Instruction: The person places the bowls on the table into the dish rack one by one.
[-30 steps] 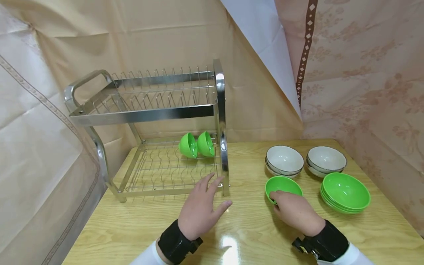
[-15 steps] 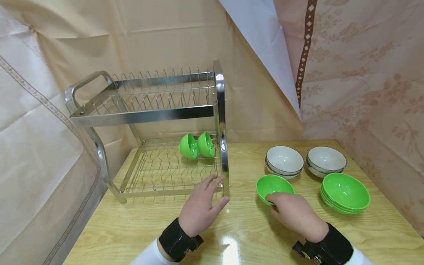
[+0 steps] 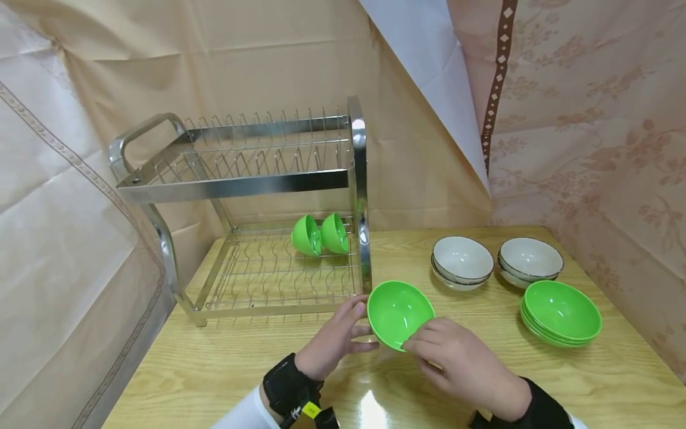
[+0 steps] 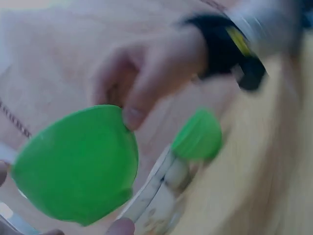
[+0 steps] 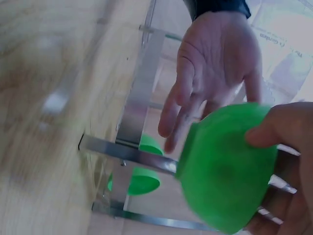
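Observation:
A green bowl (image 3: 398, 311) is held up off the table, tilted, its inside facing the head camera. My right hand (image 3: 462, 360) pinches its rim, thumb on the outer wall in the right wrist view. To the bowl's left is my left hand (image 3: 333, 341), palm turned toward it; the right wrist view shows this hand (image 5: 222, 63) with extended fingers close to the bowl's base. Two small green bowls (image 3: 306, 236) stand on edge on the rack's lower tier. A stack of green bowls (image 3: 561, 311) sits at the right.
On the left stands a two-tier metal dish rack (image 3: 230, 186), its front right leg close behind my left hand. Two stacks of white bowls (image 3: 463, 258) with dark rims are at the back right of the wooden table (image 3: 177, 375). Cloth hangs behind.
My right hand has lifted the green bowl and carried it left, tilting it toward the head camera. My left hand has turned its palm toward the bowl.

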Motion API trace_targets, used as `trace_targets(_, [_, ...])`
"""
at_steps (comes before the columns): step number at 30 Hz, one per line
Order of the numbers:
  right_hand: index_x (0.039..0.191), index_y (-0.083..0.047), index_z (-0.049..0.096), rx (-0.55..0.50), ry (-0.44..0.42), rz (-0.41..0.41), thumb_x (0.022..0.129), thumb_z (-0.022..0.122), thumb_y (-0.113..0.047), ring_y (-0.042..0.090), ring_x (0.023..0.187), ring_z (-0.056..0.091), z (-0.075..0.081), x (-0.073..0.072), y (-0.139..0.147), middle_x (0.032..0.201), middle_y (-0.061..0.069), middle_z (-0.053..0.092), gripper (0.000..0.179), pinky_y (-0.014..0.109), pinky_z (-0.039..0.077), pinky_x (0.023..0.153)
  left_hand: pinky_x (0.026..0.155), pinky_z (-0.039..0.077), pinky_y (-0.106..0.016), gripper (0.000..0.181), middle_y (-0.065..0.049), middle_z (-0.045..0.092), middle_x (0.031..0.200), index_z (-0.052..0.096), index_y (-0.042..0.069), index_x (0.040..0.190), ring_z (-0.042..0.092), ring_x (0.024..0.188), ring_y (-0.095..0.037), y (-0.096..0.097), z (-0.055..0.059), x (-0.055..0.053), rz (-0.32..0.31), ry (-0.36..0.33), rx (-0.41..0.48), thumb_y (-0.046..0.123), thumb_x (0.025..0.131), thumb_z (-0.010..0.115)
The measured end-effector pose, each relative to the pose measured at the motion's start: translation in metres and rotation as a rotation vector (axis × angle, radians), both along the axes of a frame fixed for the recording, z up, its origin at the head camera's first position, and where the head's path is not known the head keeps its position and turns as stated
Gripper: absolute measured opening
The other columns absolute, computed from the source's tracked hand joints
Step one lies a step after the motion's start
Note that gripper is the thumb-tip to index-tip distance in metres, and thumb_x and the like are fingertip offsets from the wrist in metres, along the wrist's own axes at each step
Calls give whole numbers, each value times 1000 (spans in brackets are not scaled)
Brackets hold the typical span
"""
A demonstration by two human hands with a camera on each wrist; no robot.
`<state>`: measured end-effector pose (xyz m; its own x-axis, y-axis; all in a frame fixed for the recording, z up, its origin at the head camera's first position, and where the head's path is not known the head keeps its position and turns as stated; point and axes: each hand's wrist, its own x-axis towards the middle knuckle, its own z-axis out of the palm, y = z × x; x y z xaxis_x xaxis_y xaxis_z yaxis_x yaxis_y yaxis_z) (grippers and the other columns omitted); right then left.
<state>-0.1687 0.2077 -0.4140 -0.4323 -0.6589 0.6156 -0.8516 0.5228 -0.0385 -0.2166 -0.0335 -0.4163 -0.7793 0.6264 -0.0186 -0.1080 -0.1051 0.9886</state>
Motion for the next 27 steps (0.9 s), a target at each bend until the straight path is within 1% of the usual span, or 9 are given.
trace_targets(3, [95, -15, 72, -15, 32, 52, 66, 73, -3, 9, 88, 58, -2, 1, -3, 90, -9, 67, 31, 32, 52, 77, 95, 47, -51, 54, -26, 39, 143, 26, 2, 150, 52, 114, -36, -1, -1, -1, -75, -114, 81, 36, 108, 26])
trace_targets(6, [95, -15, 73, -19, 38, 62, 66, 74, -3, 9, 89, 57, -3, 2, -5, 90, -9, 67, 31, 32, 52, 79, 95, 48, -48, 54, -24, 49, 136, 29, 4, 150, 53, 114, -35, -3, -1, -3, -120, -148, 121, 37, 107, 26])
trace_targets(11, [96, -15, 72, -15, 34, 69, 66, 75, -3, 10, 90, 57, -3, 2, -6, 90, -9, 67, 32, 33, 52, 80, 94, 50, -47, 53, -13, 57, 126, 32, 2, 147, 53, 114, -34, -7, 0, -4, -123, -171, 140, 35, 106, 34])
trace_targets(14, [96, -15, 72, -21, 54, 89, 67, 73, -3, 10, 91, 58, -4, 1, -7, 91, -7, 67, 32, 34, 53, 81, 93, 50, -48, 52, -11, 56, 124, 30, -1, 145, 54, 113, -33, -9, 1, -5, -113, -185, 140, 30, 104, 38])
trace_targets(18, [99, -12, 71, -50, 104, 121, 77, 63, -4, 15, 95, 59, -7, -1, -11, 97, -2, 67, 24, 36, 53, 82, 91, 52, -48, 53, -12, 53, 124, 26, -4, 143, 56, 108, -31, -15, 6, -7, -99, -169, 125, 24, 101, 41])
trace_targets(20, [101, -10, 70, -78, 116, 110, 86, 56, -8, 18, 98, 59, -6, -1, -12, 102, 1, 66, 20, 37, 54, 81, 89, 52, -47, 52, -13, 51, 125, 25, -4, 142, 57, 106, -30, -21, 11, -9, -76, -141, 109, 22, 100, 42])
trace_targets(22, [102, -8, 69, -109, 130, 83, 95, 48, -14, 20, 99, 59, -5, -2, -13, 106, 5, 65, 23, 38, 54, 79, 88, 53, -47, 51, -15, 48, 127, 24, -3, 141, 57, 106, -29, -32, 19, -13, -28, -99, 91, 19, 99, 42])
trace_targets(25, [103, -7, 69, -145, 133, 33, 100, 42, -24, 21, 99, 58, -4, -2, -12, 109, 7, 64, 32, 38, 53, 77, 87, 54, -45, 49, -21, 42, 130, 24, -2, 139, 55, 107, -31, -53, 34, -20, 96, -8, 47, 18, 98, 42])
trace_targets(27, [103, -7, 69, -148, 123, 12, 101, 42, -27, 21, 100, 58, -5, -3, -12, 110, 7, 63, 33, 38, 52, 78, 86, 54, -43, 48, -23, 37, 131, 23, -1, 139, 52, 108, -31, -69, 42, -25, 206, 56, 6, 18, 98, 42])
